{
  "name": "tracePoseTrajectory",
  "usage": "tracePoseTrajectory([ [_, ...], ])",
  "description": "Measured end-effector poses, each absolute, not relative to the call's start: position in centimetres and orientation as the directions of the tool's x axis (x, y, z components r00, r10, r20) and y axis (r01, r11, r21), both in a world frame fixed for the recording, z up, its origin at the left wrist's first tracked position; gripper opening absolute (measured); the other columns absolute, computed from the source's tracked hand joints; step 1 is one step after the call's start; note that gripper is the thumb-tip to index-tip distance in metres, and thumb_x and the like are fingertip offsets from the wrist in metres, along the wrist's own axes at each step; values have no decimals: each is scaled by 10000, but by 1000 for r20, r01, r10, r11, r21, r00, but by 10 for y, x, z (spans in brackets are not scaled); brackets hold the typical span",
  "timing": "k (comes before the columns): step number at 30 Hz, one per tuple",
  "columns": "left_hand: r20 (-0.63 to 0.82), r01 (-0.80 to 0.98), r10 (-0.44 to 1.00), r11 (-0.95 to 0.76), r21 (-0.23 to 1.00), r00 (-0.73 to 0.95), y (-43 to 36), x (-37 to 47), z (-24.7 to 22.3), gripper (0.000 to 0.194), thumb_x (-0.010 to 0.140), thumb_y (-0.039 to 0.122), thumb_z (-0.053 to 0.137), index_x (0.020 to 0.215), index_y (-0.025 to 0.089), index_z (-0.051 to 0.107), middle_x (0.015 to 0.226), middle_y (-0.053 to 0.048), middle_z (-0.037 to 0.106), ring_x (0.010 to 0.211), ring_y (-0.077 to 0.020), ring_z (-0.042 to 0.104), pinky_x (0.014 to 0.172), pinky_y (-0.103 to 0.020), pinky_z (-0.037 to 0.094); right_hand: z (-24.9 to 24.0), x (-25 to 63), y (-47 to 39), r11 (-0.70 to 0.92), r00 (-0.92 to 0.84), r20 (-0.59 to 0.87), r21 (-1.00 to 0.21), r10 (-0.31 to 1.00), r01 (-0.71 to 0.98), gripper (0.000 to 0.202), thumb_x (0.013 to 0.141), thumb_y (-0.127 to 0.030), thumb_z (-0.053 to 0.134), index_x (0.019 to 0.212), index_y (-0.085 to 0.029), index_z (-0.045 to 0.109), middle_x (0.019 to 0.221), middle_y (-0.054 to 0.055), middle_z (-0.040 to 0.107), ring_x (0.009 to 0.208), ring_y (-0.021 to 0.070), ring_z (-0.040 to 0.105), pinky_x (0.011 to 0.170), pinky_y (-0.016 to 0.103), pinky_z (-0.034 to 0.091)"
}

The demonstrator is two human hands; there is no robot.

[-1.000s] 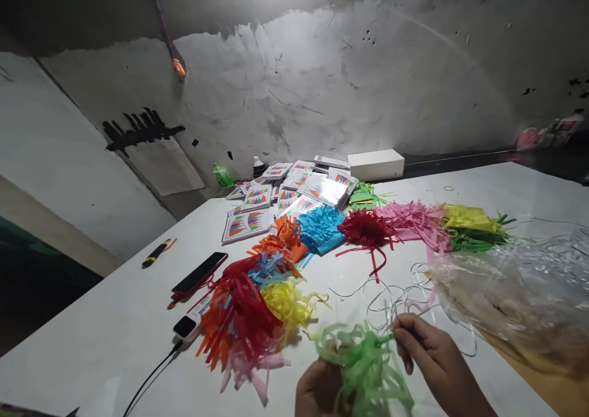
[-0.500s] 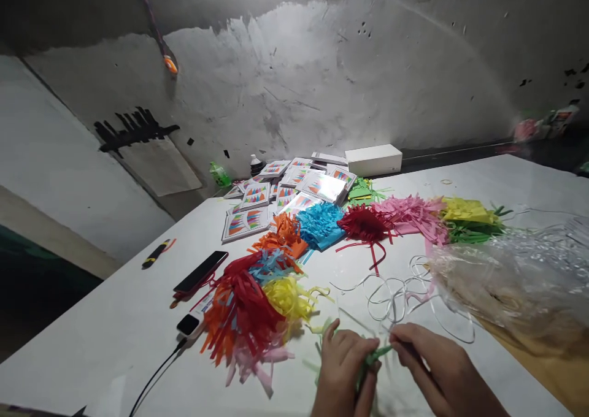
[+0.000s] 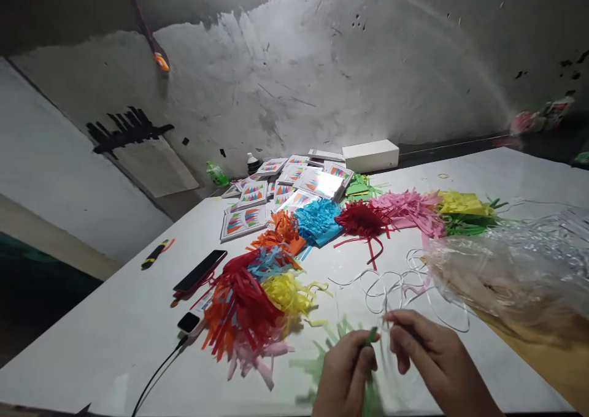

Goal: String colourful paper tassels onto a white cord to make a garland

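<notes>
My left hand (image 3: 344, 374) is closed around a green paper tassel (image 3: 317, 368). Its twisted top pokes out between thumb and forefinger, and blurred fringe strips hang to either side. Just to the right, my right hand (image 3: 437, 359) pinches the silvery white cord (image 3: 385, 328) at its fingertips. A small gap separates the two hands. Loose coils of that cord lie on the table beyond them. A yellow tassel (image 3: 288, 294) and a red tassel (image 3: 251, 297) rest to the left, with orange, blue and pink strips around them.
Blue (image 3: 318, 221), dark red (image 3: 363, 219) and pink fringed paper bundles (image 3: 409, 208) form a row behind. Printed packets (image 3: 243, 221) pile near a white box (image 3: 370, 156). A phone (image 3: 201, 273) and a cabled device (image 3: 190, 323) lie left; a clear plastic bag (image 3: 492, 276) lies right.
My right hand has drawn its fingertips away from the green tassel's top and lifted slightly. The left hand has turned, and the tassel's fringe has swung into fuller view.
</notes>
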State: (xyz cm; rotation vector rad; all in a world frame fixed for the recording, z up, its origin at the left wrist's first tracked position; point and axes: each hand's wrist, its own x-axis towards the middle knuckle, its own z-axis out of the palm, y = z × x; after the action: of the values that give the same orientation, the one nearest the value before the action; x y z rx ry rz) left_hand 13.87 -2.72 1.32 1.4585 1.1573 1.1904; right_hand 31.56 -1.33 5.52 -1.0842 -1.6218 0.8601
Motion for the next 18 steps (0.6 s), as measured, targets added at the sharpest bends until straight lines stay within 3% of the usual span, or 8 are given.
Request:
tracePoseTrajectory([
  [1,38,-37,990,-33,999,137,-26,139,9,314,906,519,588,1028,286,758,605,-22,651,504,-166,525,537,-305,467,52,318,-14,312,-98,297,-926,950,215,230,959,-381,524,1089,-276,683,642,-35,689,523,163,686,530,241,594],
  [3,-75,-354,960,171,919,270,-22,137,0,335,849,556,663,1057,296,701,531,39,590,357,-72,366,395,-200,319,44,322,-16,308,-108,293,-936,950,170,258,959,-363,526,1146,-299,691,709,-20,726,584,170,723,605,261,619],
  [6,-18,-613,907,298,731,420,-18,136,-12,247,823,515,717,955,316,654,470,93,538,269,-11,218,332,-138,258,35,321,-22,389,-244,344,-906,907,168,299,963,-301,502,1193,-354,685,770,-18,742,580,150,728,627,249,616],
  [11,-27,-641,892,345,686,451,-21,144,-14,238,820,485,734,870,276,631,460,88,535,260,-7,222,308,-113,246,41,313,-30,468,-346,365,-834,865,291,333,943,-253,479,1176,-293,713,671,4,733,468,151,676,452,212,559],
  [15,-58,-608,898,341,717,436,-24,143,-9,266,808,491,746,855,267,611,455,87,524,271,-9,230,319,-119,235,46,315,-30,482,-339,363,-780,868,398,328,925,-216,478,1124,-264,734,758,45,785,627,189,744,540,234,598],
  [18,-83,-588,898,350,729,432,-25,140,-4,283,801,508,748,850,271,602,463,86,525,288,-15,234,332,-127,236,45,316,-30,444,-340,318,-796,885,411,339,942,-222,448,1131,-218,729,696,34,758,420,144,638,439,228,556],
])
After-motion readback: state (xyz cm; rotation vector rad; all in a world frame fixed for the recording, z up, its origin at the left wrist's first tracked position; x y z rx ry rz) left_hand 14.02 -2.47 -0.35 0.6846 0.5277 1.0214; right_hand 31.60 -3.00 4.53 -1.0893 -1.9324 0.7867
